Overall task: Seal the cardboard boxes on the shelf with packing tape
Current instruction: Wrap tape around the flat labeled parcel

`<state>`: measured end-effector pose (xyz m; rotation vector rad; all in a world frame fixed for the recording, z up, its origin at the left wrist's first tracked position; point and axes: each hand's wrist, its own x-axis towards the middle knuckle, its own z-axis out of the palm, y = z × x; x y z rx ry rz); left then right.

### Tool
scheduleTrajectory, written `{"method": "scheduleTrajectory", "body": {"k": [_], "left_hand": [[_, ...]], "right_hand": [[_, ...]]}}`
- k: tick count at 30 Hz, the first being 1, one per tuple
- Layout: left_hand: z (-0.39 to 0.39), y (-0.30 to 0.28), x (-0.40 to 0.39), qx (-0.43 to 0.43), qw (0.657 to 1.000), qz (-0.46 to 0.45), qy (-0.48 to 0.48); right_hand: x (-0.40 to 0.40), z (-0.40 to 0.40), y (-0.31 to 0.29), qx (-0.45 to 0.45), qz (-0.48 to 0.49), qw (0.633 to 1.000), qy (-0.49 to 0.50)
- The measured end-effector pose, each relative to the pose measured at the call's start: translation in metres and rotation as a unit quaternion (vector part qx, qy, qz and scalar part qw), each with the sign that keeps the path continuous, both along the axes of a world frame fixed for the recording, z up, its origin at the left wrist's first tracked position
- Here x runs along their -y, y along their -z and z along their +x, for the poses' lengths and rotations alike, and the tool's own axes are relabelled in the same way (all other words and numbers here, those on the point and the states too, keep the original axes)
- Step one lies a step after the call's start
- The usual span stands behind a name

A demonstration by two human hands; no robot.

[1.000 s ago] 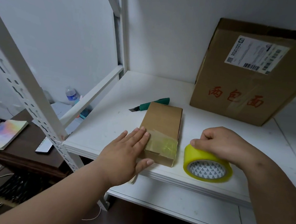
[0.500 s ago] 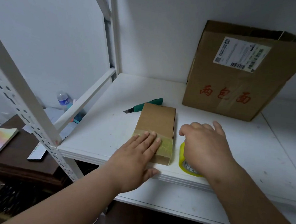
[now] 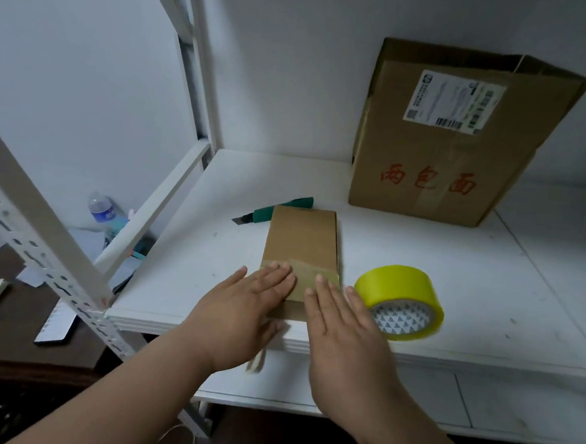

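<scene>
A small flat cardboard box (image 3: 302,238) lies on the white shelf (image 3: 486,285), near its front edge. A strip of clear tape crosses the box's near end. My left hand (image 3: 241,308) lies flat with straight fingers on the taped end's left part. My right hand (image 3: 343,324) lies flat beside it on the right part, fingers straight. A yellow tape roll (image 3: 401,302) stands free on the shelf just right of my right hand. A large cardboard box (image 3: 454,135) with red characters and a shipping label stands at the back.
A green utility knife (image 3: 275,212) lies behind the small box, blade pointing left. A white slotted shelf post (image 3: 37,226) rises at the left front. Below left are a dark table, a water bottle (image 3: 102,208) and papers.
My right hand let go of the tape roll and moved left onto the box's taped end. The roll now stands uncovered. My left hand stays flat on the tape.
</scene>
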<state>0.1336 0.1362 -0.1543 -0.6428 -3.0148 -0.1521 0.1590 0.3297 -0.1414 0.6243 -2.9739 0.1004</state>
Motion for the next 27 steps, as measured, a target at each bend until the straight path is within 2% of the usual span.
{"method": "scheduleTrajectory", "body": {"k": [3,7,9,16,20,22,24,25,26,27], "left_hand": [[0.002,-0.003,-0.008,-0.019,1.0,-0.003,-0.013],[0.006,0.009,-0.014,-0.012,0.998,0.064,-0.008],[-0.001,0.002,-0.006,-0.043,0.997,0.061,-0.003],[0.001,0.011,-0.004,-0.063,0.997,0.049,0.001],[-0.004,0.007,0.001,-0.067,0.995,0.075,0.01],[-0.002,0.014,-0.002,-0.045,0.991,0.124,0.01],[0.003,0.022,-0.008,0.003,0.969,0.245,-0.019],[0.007,0.02,-0.012,0.051,0.947,0.314,-0.049],[0.01,0.016,-0.017,0.098,0.91,0.392,-0.089],[0.012,0.009,-0.022,0.14,0.86,0.471,-0.137]], "right_hand": [[0.016,-0.005,-0.001,-0.01,-0.024,0.999,0.044],[0.027,-0.012,0.006,-0.008,-0.012,0.999,0.048],[0.017,-0.013,0.005,0.001,0.008,0.998,0.055],[0.026,-0.013,0.012,-0.02,0.012,0.994,0.109],[0.018,-0.011,0.009,-0.021,0.019,0.994,0.106],[0.021,-0.009,0.011,-0.026,0.017,0.992,0.125],[0.026,-0.008,0.014,-0.021,0.018,0.99,0.137],[0.027,-0.008,0.015,-0.016,0.022,0.99,0.14],[0.028,-0.009,0.016,-0.014,0.025,0.99,0.141],[0.029,-0.009,0.015,-0.015,0.028,0.989,0.142]]}}
